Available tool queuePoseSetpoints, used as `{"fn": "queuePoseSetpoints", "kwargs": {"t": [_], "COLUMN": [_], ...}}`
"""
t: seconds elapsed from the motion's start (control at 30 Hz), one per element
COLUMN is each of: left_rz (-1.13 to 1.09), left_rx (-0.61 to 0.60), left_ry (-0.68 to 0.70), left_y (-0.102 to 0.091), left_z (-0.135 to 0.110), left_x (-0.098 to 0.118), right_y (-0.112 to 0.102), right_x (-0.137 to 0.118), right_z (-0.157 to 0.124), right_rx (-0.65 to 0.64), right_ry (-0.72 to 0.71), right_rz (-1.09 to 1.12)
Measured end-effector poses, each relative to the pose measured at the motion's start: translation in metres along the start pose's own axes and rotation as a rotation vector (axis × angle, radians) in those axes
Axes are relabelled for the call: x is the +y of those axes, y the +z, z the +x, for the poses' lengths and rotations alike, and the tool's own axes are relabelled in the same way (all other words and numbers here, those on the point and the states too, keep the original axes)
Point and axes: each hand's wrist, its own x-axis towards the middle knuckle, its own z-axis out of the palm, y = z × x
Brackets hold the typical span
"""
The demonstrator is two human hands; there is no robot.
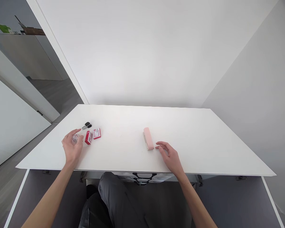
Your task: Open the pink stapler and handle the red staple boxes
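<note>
Head view: L hand (pixel 72 145) cupped, thumb & forefinger tips apart, round leftmost red-white box (pixel 75 138); can't tell if grip's closed on it. R hand (pixel 169 156) grip loosely parted, just beside pink stapler (pixel 148 138) on surface (pixel 123 152).

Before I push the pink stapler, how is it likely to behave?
The pink stapler looks rigid, so it should probably keep its shape when gripped. Its smooth-looking casing may feel a little slippery. With its long, straight-sided body resting lengthwise on the white tabletop, it would likely slide rather than roll.
</note>
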Motion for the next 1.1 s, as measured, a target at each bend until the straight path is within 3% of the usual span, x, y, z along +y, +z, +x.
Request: {"fn": "queuePoseSetpoints", "kwargs": {"t": [0.2,0.67,1.1], "left_rz": [0.061,0.062,0.111], "left_rx": [-0.030,0.035,0.003], "left_ry": [0.033,-0.207,-0.150], "left_y": [0.003,0.008,0.010], "left_z": [-0.005,0.002,0.000], "left_x": [0.009,-0.007,-0.013], "right_y": [0.000,0.001,0.001], "right_x": [-0.001,-0.002,-0.002], "right_z": [-0.001,-0.002,-0.003], "right_rx": [0.007,-0.006,0.001], "right_ry": [-0.003,0.000,0.002], "right_rz": [-0.006,-0.020,-0.035]}}
